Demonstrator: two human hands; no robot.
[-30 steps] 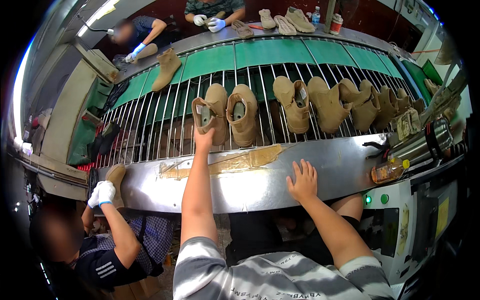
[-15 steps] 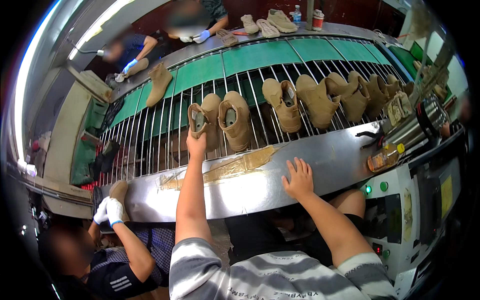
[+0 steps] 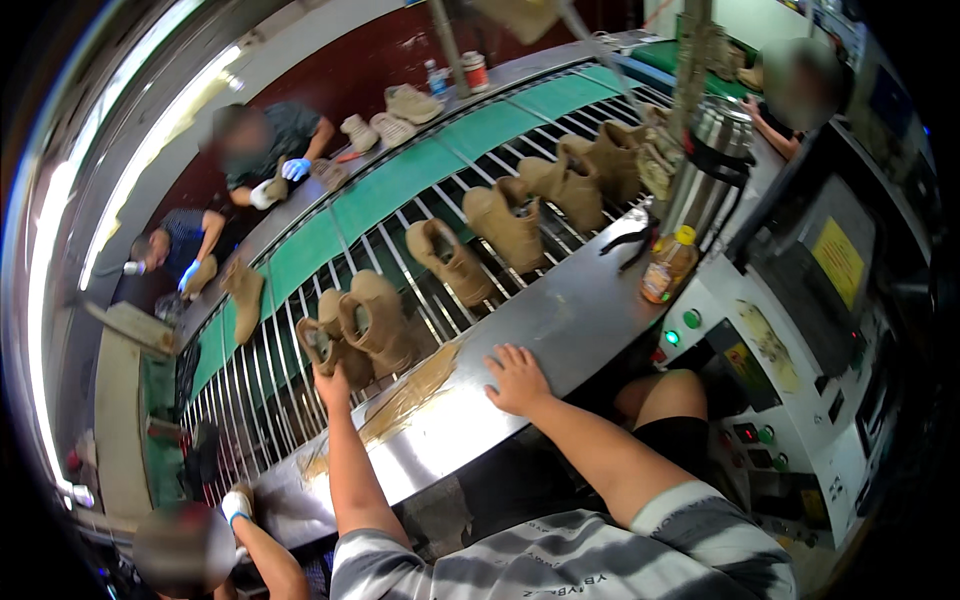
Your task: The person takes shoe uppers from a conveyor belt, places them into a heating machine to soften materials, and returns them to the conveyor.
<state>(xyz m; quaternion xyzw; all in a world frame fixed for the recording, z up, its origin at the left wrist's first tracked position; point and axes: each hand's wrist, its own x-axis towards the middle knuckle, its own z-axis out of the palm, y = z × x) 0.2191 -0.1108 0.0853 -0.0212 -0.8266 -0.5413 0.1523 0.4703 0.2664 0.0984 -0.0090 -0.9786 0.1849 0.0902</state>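
While the left hand is clamped on the back of a tan boot, the right hand lies flat on the metal desk, fingers apart, gripping nothing! That boot sits on the conveyor of metal rods, near the edge closest to the person, toe pointing away, and right beside it comes a second tan boot; whether the pair touch, I can't tell. To the right, more tan boots line up along the rods. Brown tape crosses the desk between the hands, and farther right a yellow-capped bottle stands near a steel flask. Over beyond the green strip, a gloved co-worker handles a shoe!
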